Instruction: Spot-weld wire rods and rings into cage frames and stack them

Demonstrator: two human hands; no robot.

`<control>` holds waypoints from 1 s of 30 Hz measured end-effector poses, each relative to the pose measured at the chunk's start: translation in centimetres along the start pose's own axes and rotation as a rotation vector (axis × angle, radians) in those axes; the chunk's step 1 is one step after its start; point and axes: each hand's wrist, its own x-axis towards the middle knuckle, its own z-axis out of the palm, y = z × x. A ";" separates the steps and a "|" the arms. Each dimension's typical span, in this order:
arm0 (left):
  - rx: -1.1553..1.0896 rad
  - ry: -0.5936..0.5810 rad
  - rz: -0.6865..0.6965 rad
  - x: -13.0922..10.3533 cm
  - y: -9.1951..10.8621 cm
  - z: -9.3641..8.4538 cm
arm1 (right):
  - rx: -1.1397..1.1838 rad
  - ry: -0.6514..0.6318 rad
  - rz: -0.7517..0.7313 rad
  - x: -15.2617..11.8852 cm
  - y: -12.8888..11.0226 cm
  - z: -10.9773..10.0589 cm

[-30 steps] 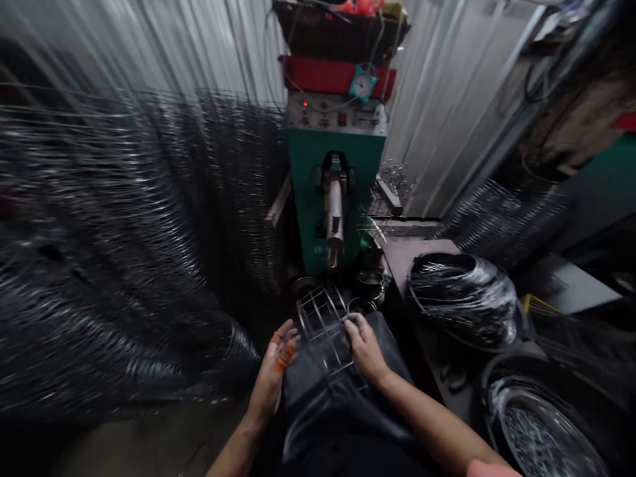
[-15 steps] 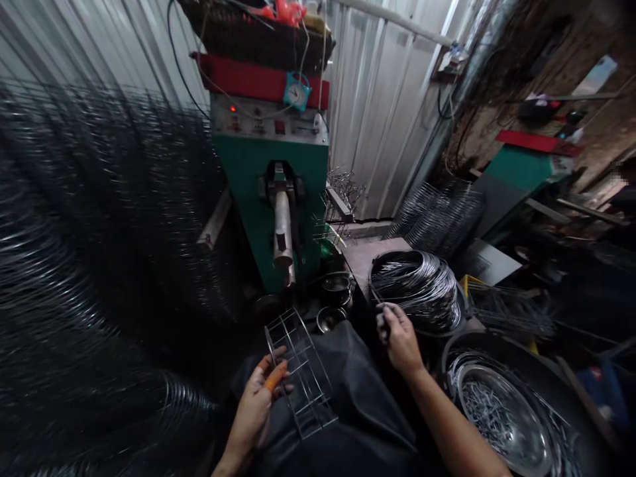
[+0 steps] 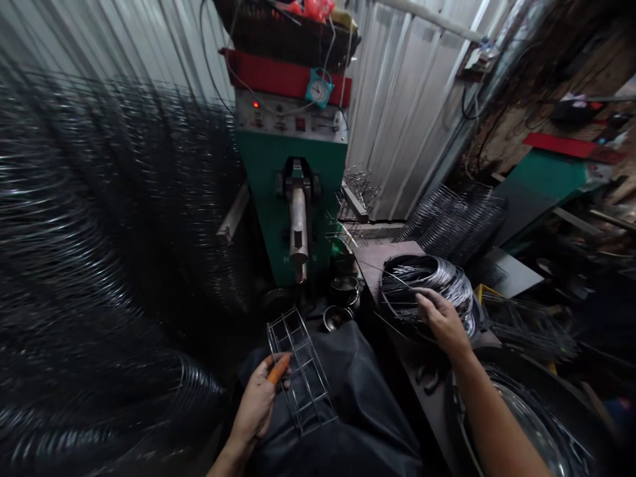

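My left hand (image 3: 261, 397), with orange wrapping on a finger, is closed on the side of a curved wire grid frame (image 3: 309, 381). The frame stands tilted above the dark apron (image 3: 368, 397) on my lap. Off to the right, my right hand (image 3: 442, 321) is closed and pinches a thin metal wire (image 3: 387, 273). This wire stretches up and left from the fingertips; whether it bends round into a ring is hard to tell. Beneath that hand lies a round basin (image 3: 385, 298) holding a heap of bright wire rings (image 3: 454, 291).
Ahead stands a green machine (image 3: 261, 172) with a metal electrode arm (image 3: 298, 222). Tall stacks of wire rings (image 3: 124, 199) fill the left. Small metal bowls (image 3: 338, 318) sit below the machine. A large basin (image 3: 460, 424) is at lower right, a second green machine (image 3: 544, 179) behind.
My right hand has moved right, over the basin of rings, and the wire in it now shows more fully. The left hand keeps its hold on the frame. The view has shifted slightly.
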 end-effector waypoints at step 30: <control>-0.041 -0.046 0.150 7.7 8.1 -0.6 | -0.466 -0.665 -0.631 6.4 -3.7 10.0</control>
